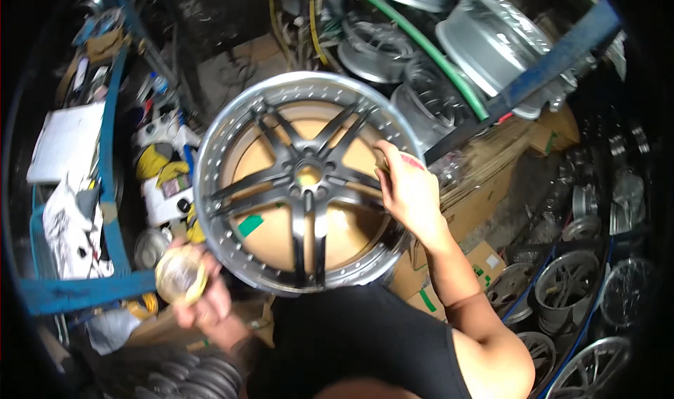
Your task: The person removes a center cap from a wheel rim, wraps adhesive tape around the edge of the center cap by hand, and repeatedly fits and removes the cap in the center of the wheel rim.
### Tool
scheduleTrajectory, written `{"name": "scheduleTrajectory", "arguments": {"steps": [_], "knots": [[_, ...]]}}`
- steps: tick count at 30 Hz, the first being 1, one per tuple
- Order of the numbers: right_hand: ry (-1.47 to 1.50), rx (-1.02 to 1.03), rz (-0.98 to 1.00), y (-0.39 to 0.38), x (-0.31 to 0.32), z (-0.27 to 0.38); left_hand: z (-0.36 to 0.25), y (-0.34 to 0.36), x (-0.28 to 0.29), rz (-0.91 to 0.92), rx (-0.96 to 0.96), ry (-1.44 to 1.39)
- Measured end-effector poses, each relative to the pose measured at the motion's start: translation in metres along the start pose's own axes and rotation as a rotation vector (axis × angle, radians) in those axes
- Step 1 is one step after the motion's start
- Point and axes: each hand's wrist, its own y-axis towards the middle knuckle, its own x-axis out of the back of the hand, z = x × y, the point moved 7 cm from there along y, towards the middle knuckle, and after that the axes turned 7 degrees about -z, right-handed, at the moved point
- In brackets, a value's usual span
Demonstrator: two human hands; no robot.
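Note:
A large wheel (309,202) with black twin spokes and a polished silver lip lies face up on cardboard (340,234) before me. My right hand (404,188) is closed at the right side of the wheel, over the inner barrel near a spoke, with its fingers around a small object I cannot make out and a bit of red showing. My left hand (203,304), low at the left beside the rim, grips a round, shallow container (179,276) with a yellowish edge.
A blue metal shelf (112,188) at the left holds papers, cloths and yellow gloves (161,167). Silver wheels (375,55) are stacked behind a green hose (407,30) and blue beam. More wheels (565,286) fill racks at right, beside cardboard boxes (484,258).

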Motion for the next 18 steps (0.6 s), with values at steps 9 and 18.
{"name": "scheduleTrajectory", "arguments": {"steps": [9,18], "knots": [[0.884,0.651,0.538,-0.04,0.11,0.133,0.068,-0.007,-0.008,0.083,0.403,-0.042],[0.798,0.773,0.495,-0.033,0.116,0.17,0.06,0.021,0.0,0.031,0.415,0.119]]}}
